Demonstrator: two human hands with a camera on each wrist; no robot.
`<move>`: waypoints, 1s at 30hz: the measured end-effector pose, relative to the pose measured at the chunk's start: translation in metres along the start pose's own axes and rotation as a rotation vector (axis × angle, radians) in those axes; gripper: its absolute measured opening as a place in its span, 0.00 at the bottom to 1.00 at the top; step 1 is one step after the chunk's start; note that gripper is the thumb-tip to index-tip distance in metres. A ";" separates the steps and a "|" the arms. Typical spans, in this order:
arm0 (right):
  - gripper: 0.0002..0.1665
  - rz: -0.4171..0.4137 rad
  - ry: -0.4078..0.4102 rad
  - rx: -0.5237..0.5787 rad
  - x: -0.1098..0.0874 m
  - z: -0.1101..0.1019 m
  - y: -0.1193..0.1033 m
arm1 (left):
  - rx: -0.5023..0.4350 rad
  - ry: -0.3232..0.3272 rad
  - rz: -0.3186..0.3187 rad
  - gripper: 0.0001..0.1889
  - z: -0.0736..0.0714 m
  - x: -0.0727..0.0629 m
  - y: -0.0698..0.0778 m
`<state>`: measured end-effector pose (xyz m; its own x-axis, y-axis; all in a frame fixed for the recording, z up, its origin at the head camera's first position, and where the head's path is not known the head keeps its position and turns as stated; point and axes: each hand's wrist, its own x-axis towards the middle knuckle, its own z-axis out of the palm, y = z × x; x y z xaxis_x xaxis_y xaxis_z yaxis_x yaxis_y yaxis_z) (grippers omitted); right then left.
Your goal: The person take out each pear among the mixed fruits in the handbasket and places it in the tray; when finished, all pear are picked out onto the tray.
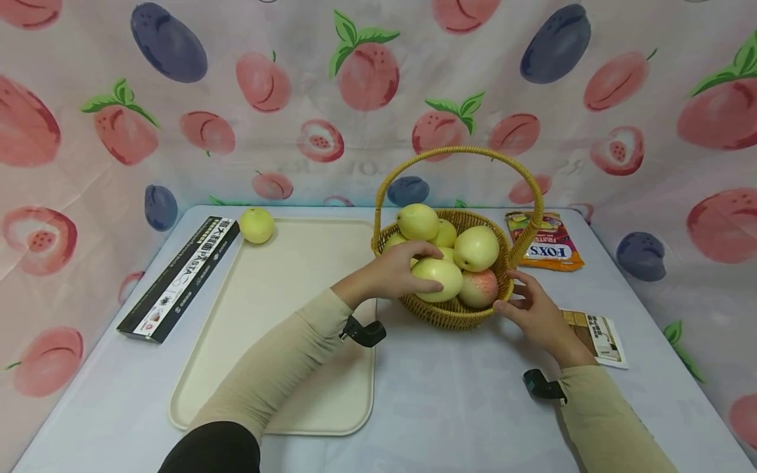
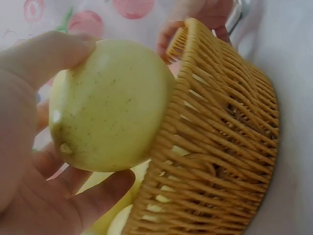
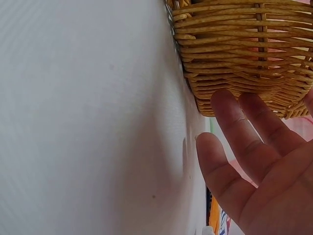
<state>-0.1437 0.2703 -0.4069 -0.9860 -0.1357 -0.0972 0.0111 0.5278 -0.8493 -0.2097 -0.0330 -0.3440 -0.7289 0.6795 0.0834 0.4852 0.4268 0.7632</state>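
at the basket point(image 1: 454, 320), both hands point(image 1: 397, 269) point(image 1: 539, 316), yellow-green apple point(image 1: 439, 281) in the left

Basket point(image 1: 448, 318) in downward head and close wrist views

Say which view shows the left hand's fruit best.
Left wrist: the fruit is large and close there, its speckles plain, little of it hidden. The head view shows it smaller, partly covered by the left hand; the right wrist view does not show it.

Pears in basket point(image 1: 446, 320) — tray point(image 1: 296, 276) left, candy bag point(image 1: 547, 243) behind right
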 end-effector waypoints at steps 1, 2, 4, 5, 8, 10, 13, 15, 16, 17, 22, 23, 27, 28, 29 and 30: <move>0.49 0.001 0.000 0.000 0.000 0.000 0.000 | -0.005 0.007 0.002 0.28 -0.002 -0.002 0.001; 0.49 -0.001 -0.001 0.001 0.000 0.000 0.000 | -0.008 0.012 0.006 0.28 -0.003 -0.004 0.002; 0.48 -0.008 0.001 0.005 0.001 -0.001 0.002 | -0.012 0.017 0.015 0.28 -0.005 -0.008 0.002; 0.48 -0.011 0.003 0.004 0.001 -0.001 0.002 | -0.012 0.020 0.023 0.29 -0.006 -0.009 0.002; 0.47 -0.023 0.008 0.004 0.001 -0.001 0.004 | 0.007 0.022 0.050 0.31 -0.006 -0.011 0.000; 0.46 -0.026 0.007 0.004 0.001 -0.001 0.005 | 0.040 0.015 0.064 0.32 -0.006 -0.013 -0.001; 0.47 -0.020 0.003 0.006 0.001 0.000 0.004 | 0.084 0.001 0.065 0.31 -0.007 -0.015 -0.001; 0.47 -0.015 0.001 0.007 0.001 0.000 0.004 | 0.086 -0.008 0.051 0.31 -0.008 -0.017 0.000; 0.47 -0.012 0.000 0.008 0.001 0.000 0.003 | 0.080 -0.011 0.042 0.31 -0.008 -0.019 0.000; 0.47 -0.010 -0.001 0.009 0.001 0.000 0.003 | 0.069 -0.014 0.032 0.32 -0.009 -0.020 0.000; 0.48 -0.006 -0.003 0.006 0.002 0.000 0.003 | 0.047 -0.016 -0.015 0.35 -0.015 -0.027 -0.001; 0.48 -0.006 -0.003 0.004 0.002 0.000 0.003 | 0.042 -0.016 -0.021 0.36 -0.016 -0.028 -0.002; 0.48 -0.006 -0.002 0.004 0.002 -0.001 0.003 | 0.020 -0.016 -0.012 0.35 -0.017 -0.031 -0.004; 0.48 -0.007 -0.003 0.005 0.002 -0.001 0.003 | 0.008 -0.017 -0.007 0.35 -0.017 -0.032 -0.004; 0.48 -0.008 -0.004 0.007 0.002 0.000 0.003 | -0.003 -0.019 -0.003 0.35 -0.016 -0.033 -0.004; 0.48 -0.008 -0.005 0.010 0.002 0.000 0.003 | -0.012 -0.019 -0.001 0.35 -0.016 -0.033 -0.005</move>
<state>-0.1453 0.2718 -0.4091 -0.9853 -0.1439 -0.0925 0.0045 0.5186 -0.8550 -0.1951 -0.0670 -0.3403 -0.7198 0.6906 0.0704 0.4787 0.4203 0.7708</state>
